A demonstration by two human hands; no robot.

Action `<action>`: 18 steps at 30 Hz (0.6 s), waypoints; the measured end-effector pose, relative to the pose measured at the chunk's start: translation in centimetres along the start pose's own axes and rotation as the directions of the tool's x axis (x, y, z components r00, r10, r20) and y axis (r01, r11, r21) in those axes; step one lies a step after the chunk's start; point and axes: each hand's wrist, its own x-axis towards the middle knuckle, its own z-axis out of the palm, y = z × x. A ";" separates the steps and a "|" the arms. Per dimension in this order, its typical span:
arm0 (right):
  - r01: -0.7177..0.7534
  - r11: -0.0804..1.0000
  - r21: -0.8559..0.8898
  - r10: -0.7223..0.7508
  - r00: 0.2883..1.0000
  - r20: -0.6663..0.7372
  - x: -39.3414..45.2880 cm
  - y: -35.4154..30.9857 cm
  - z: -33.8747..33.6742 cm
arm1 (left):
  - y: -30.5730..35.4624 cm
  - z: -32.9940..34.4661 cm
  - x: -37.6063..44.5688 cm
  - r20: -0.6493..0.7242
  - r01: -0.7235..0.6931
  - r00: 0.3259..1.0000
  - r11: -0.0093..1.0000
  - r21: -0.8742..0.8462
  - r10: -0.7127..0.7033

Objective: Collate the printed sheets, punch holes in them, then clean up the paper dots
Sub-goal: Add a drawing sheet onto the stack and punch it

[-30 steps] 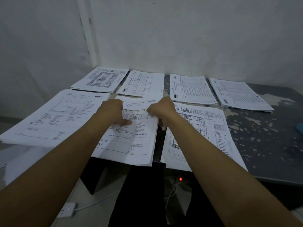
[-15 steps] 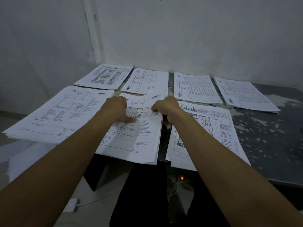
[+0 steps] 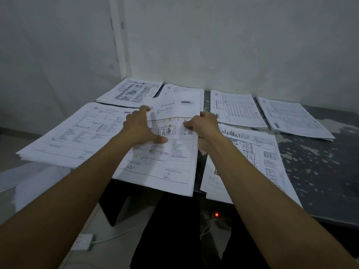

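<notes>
Several stacks of printed sheets lie on a dark, worn table (image 3: 320, 181). The middle front stack (image 3: 165, 171) hangs over the near edge. Its top sheet shows a crease across its far part. My left hand (image 3: 138, 127) presses on that sheet's left side with fingers and thumb spread. My right hand (image 3: 204, 126) pinches its right edge with curled fingers. Beside it lie a left front stack (image 3: 77, 136) and a right front stack (image 3: 258, 152). No hole punch is in view.
Further stacks line the wall at the back: a floor plan stack (image 3: 132, 92), one partly covered (image 3: 182, 90), and two table printouts (image 3: 237, 109) (image 3: 291, 117). A white power strip (image 3: 82, 241) lies on the floor, and a red light (image 3: 216, 214) glows under the table.
The folded far part of the middle top sheet has been spread flat away from me. My left hand's fingers went from curled to spread out on it.
</notes>
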 end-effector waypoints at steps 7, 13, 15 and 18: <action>0.106 0.985 0.140 -0.113 0.992 0.049 -0.4 -3.2 -0.5 | 1.2 -3.7 -0.5 -0.285 -0.069 0.940 0.713 -0.698 -0.189; 0.306 0.926 0.219 -0.317 0.948 0.014 -1.0 -7.0 -0.7 | 3.1 -8.3 -0.6 -0.514 -0.318 0.849 0.656 -0.685 -0.125; 0.381 0.890 0.251 -0.392 0.920 -0.003 -1.5 -8.2 -0.8 | 3.6 -9.5 -1.1 -0.572 -0.399 0.816 0.635 -0.661 -0.082; 0.445 0.848 0.287 -0.468 0.883 0.013 -2.4 -9.1 -1.2 | 3.7 -9.9 -2.2 -0.588 -0.456 0.806 0.566 -0.687 -0.064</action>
